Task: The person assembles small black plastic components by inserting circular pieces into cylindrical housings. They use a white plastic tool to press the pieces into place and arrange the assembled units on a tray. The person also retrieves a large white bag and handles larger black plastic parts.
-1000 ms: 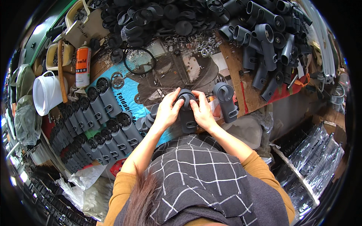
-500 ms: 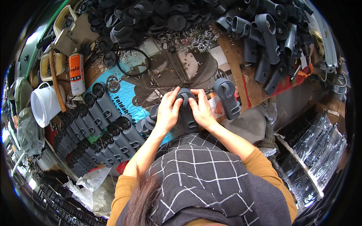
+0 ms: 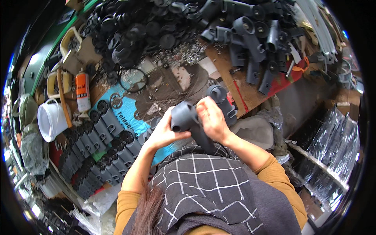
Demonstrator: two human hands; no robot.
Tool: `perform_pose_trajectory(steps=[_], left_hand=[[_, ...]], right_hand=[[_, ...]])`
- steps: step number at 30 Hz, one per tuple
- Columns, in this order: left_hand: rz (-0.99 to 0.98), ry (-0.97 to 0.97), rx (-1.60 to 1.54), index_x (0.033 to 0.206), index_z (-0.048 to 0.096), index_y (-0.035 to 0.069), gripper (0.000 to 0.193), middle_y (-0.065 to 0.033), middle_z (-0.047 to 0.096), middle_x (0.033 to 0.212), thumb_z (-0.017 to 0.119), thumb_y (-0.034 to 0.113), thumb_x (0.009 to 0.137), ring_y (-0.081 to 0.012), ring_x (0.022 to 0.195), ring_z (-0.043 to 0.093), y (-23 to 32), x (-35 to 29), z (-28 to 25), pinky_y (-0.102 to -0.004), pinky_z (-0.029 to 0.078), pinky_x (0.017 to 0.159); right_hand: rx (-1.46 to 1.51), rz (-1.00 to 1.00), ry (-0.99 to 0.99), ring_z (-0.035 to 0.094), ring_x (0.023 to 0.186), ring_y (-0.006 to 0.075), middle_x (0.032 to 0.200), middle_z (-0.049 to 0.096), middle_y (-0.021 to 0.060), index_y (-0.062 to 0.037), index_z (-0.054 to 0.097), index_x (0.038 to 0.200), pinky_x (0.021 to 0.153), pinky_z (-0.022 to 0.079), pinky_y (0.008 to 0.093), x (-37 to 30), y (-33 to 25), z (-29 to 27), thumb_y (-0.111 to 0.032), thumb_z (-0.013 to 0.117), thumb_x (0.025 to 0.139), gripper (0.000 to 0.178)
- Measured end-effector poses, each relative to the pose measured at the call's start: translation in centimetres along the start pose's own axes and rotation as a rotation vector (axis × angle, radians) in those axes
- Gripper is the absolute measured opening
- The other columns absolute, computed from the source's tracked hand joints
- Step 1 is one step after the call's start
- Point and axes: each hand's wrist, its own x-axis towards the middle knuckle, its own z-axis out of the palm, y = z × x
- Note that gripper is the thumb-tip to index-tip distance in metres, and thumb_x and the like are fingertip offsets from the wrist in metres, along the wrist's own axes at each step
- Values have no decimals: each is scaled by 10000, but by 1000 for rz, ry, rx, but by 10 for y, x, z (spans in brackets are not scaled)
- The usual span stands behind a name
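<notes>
My left hand [image 3: 163, 133] is wrapped round the round head of a dark grey plastic tube joint [image 3: 183, 113], thumb below it. The joint is tilted on its side, a round hole showing on its left face and its tube pointing down toward my apron. My right hand [image 3: 212, 120], somewhat blurred, has its fingers curled against the right side of the head; what lies under those fingertips is hidden. Just beyond my right hand lies a similar tube joint [image 3: 217, 93] with a round knob on its upper end.
Rows of grey tube joints [image 3: 94, 137] lie at left, near a white bucket [image 3: 53, 121] and an orange-and-white spray can [image 3: 82, 92]. Black knobs [image 3: 137, 31] are heaped at the back beside small metal rings [image 3: 192, 55]. More joints [image 3: 250, 47] are piled at back right.
The joint has gone from knob-up between both hands to tilted on its side in my left hand. My right hand has shifted to its right side. The view has turned slightly.
</notes>
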Motion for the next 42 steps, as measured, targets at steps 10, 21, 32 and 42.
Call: perform_pose_trajectory(steps=[10, 21, 32, 42], left_hand=[[173, -29, 257, 1252, 376, 43, 908, -120, 486, 1150, 913, 203, 538, -232, 1083, 493, 41, -39, 31, -364, 403, 969], [478, 171, 313, 1283, 352, 94, 853, -84, 507, 1112, 812, 103, 565, -199, 983, 522, 29, -18, 42, -336, 462, 861], [615, 254, 464, 1267, 402, 21, 808, -112, 473, 1160, 802, 208, 590, -238, 1033, 505, 63, -12, 51, -361, 404, 934], [649, 517, 127, 1154, 544, -1, 836, -82, 613, 975, 343, 755, 859, -174, 917, 589, 34, 22, 31, -309, 483, 790]], right_hand=[[-110, -175, -145, 583, 758, 398, 770, 563, 187, -44, 481, 923, 660, 455, 469, -45, -54, -18, -256, 478, 959, 215], [54, -204, -15, 606, 722, 430, 730, 593, 232, -24, 487, 877, 606, 451, 490, -26, -54, -22, -262, 466, 956, 252], [27, -67, -77, 596, 942, 368, 945, 606, 230, -23, 530, 1010, 777, 450, 452, -21, -57, -50, -433, 466, 949, 420], [158, 101, -284, 529, 1118, 358, 1166, 530, 215, -26, 394, 1258, 930, 430, 429, -37, -47, -18, -234, 706, 685, 686]])
